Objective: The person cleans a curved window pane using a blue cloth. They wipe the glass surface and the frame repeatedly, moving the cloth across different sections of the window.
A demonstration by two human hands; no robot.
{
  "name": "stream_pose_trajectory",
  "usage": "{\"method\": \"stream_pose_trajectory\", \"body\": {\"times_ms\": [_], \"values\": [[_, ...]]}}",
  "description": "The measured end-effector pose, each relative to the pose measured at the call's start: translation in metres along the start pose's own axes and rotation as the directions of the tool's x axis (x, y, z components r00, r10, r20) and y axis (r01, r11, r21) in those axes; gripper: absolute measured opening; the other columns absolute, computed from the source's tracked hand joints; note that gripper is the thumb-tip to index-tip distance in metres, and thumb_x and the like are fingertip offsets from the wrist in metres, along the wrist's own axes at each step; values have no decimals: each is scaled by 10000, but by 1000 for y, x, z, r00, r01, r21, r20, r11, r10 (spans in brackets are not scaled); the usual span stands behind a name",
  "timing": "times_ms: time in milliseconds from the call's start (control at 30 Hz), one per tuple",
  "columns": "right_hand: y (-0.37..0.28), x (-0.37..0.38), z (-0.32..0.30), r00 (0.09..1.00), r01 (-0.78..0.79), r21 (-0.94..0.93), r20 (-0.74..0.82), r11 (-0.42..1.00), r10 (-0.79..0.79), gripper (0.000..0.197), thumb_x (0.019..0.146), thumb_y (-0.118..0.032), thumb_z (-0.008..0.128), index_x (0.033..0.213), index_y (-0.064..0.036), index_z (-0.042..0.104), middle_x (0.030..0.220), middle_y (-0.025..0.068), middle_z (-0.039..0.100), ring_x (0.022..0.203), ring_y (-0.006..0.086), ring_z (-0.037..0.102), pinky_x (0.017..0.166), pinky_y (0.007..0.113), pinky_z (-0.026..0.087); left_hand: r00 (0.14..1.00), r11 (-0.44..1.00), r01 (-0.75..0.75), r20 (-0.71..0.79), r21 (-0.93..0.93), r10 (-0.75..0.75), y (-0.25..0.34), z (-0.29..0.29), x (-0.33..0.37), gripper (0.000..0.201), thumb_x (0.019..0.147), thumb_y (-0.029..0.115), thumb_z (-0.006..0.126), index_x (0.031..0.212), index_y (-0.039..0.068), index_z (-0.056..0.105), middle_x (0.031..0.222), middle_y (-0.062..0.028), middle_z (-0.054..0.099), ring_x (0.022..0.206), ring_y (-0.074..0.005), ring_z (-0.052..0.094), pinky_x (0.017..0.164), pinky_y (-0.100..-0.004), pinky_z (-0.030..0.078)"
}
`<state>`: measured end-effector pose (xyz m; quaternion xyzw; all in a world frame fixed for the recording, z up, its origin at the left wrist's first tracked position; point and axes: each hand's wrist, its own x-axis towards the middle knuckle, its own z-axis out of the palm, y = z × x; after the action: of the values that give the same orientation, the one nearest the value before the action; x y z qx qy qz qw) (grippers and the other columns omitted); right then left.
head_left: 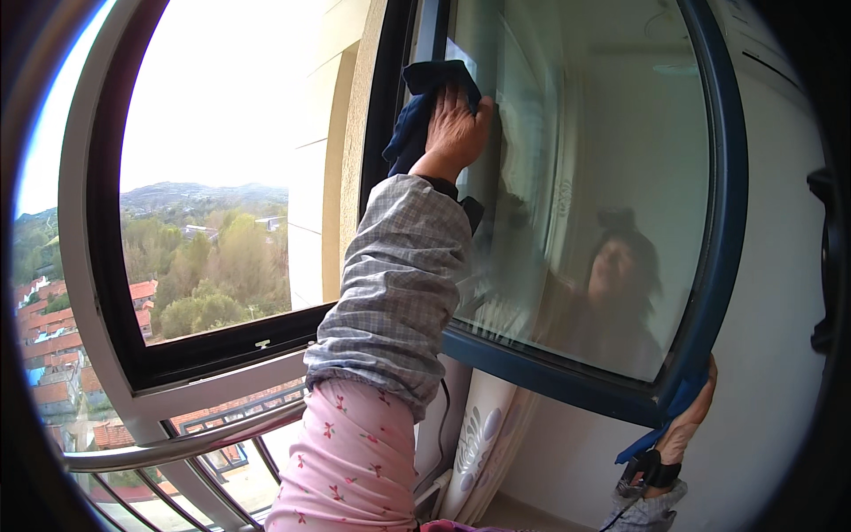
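My left hand (457, 129) is raised and presses a dark blue cloth (409, 131) against the hinge-side edge of an open window sash (567, 377). Its fingers lie along the cloth, and a fold of cloth covers the fingertips. At the sash's lower right corner, my right hand (698, 412) is wrapped round the outer edge, with a blue cloth (684, 395) between hand and frame. The fingers behind the frame are hidden. The sash's glass pane (612, 160) shows a reflection of a person and the room.
Left of the sash is the open window's dark frame (230, 350), with trees and red roofs outside. A metal railing (177, 452) crosses the lower left. Below the sash hang a patterned curtain (479, 434) and a dark cable. A pale wall (780, 266) stands at the right.
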<state>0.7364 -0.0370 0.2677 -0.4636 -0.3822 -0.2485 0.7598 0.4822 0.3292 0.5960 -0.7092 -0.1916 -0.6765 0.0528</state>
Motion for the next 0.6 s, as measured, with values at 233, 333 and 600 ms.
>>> {"method": "stream_pose_trajectory", "body": {"times_ms": [233, 333, 600], "values": [[-3, -3, 1, 1000, 2, -54, 4, 999, -2, 912, 901, -815, 301, 1490, -131, 428, 1445, 118, 489, 1331, 281, 488, 1106, 422, 425, 848, 860, -510, -173, -11, 500, 146, 54, -49, 649, 983, 484, 448, 1390, -15, 521, 1428, -232, 505, 1355, -372, 430, 1194, -476, 228], [2, -1, 0, 1000, 17, -70, 14, 997, -16, 803, 961, -731, 285, 1479, -140, 447, 1444, 117, 493, 1340, 288, 480, 1120, 430, 409, 635, 695, -717, -357, 59, 685, 187, 71, -74, 602, 965, 413, 519, 1393, -11, 520, 1425, -209, 520, 1323, -366, 472, 1191, -479, 261], [4, 1, -2, 999, -32, 31, 22, 999, 31, 874, 906, -763, 297, 1489, -126, 437, 1462, 123, 480, 1344, 294, 478, 1127, 427, 405, 957, 882, -282, -176, -379, 230, 8, 19, -28, 565, 1029, 317, 485, 1491, 1, 404, 1486, -246, 453, 1388, -402, 400, 1157, -390, 309]]}}
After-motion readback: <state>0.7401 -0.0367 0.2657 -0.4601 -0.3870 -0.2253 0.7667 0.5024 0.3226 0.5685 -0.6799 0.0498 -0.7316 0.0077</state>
